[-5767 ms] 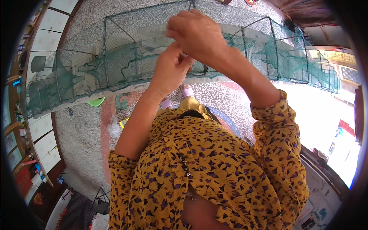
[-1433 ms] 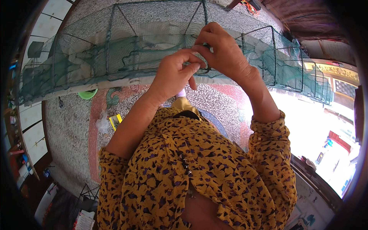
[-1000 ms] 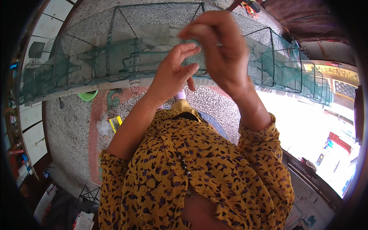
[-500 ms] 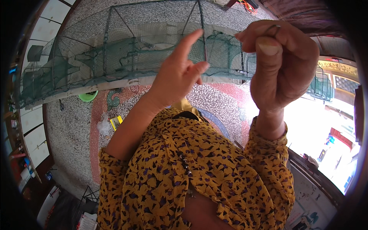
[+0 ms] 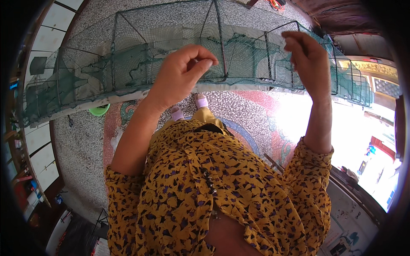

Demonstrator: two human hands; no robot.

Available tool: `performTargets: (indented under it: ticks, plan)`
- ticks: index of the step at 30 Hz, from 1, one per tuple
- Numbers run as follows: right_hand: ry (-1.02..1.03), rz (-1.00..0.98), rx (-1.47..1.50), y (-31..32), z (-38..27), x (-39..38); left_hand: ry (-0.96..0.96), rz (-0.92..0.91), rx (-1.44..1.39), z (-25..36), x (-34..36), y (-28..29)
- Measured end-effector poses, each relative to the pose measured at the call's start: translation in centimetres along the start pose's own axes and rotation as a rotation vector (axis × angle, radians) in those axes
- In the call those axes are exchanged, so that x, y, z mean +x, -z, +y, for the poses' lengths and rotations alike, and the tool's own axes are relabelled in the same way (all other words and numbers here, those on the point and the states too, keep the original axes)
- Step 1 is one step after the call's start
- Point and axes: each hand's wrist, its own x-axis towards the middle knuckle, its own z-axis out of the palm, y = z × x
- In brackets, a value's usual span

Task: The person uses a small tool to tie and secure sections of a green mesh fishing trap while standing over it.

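Note:
A long green mesh net cage (image 5: 179,53), held in shape by dark rod frames, stretches from left to right in front of me on a pale strip. My left hand (image 5: 181,72) is raised before its middle, thumb and forefinger pinched together. Higher up on the right is my right hand (image 5: 311,62), fingers bent and their tips drawn together, before the cage's right part. Anything in either pinch is too fine to make out. I cannot tell whether a hand touches the mesh.
A green basin (image 5: 99,109) sits on the patterned stone floor (image 5: 81,145) at the left, near the cage. My feet in pink slippers (image 5: 201,100) stand at its near side. White cabinets (image 5: 42,153) line the left. Bright light falls from an opening at the right.
My right hand has dropped away from close to the camera toward the cage. My left hand has moved slightly left, its pointing forefinger now bent against the thumb. My slippers have come into sight.

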Motion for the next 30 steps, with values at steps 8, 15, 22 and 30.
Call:
performTargets:
  ticks: [8, 15, 22, 30]
  plan:
    - [0.507, -0.130, -0.214, -3.6, 0.2, -0.7, -0.103, 0.021, 0.144, 1.2, -2.5, -1.5]
    - [0.556, -0.140, -0.256, -5.4, 1.0, -0.3, 0.121, 0.031, -0.116, 0.1, -2.8, -2.6]
    - [0.267, -0.114, 0.073, -8.5, 0.0, -1.1, 0.136, 0.049, -0.316, -1.3, -2.1, -3.0]
    - [0.607, -0.128, -0.342, -10.3, -1.7, -0.3, 0.155, 0.071, -0.380, -1.4, -2.4, -3.5]
